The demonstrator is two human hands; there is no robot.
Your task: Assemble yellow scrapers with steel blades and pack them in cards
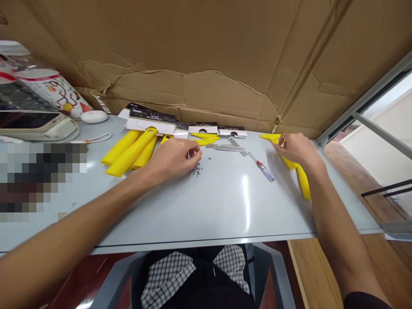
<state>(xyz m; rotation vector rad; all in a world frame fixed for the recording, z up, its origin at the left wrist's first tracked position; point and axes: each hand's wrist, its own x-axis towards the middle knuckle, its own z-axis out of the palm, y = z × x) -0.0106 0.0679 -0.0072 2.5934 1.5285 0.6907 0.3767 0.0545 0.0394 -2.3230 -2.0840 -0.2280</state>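
Observation:
My left hand (175, 158) rests on the table with its fingers curled in, just above a small pile of metal screws (196, 171). Whatever its fingertips may hold is hidden. At the right, my right hand (296, 148) has thumb and fingers closed at a yellow plastic piece (270, 136). Another yellow piece (304, 184) shows below that hand, partly behind the wrist. Between the hands lie a screwdriver (265, 171) with a clear handle and flat metal strips (225, 147). Thin yellow pieces (204, 139) lie behind the left hand.
Yellow tubular pieces with black-and-white card packaging (151, 118) lie left of my left hand. Smaller cards (202, 127) stand against the cardboard wall (206, 51). A phone (30, 120), a white oval object (94, 116) and a patterned cup (54, 90) occupy the far left. A metal frame (363, 98) borders the right.

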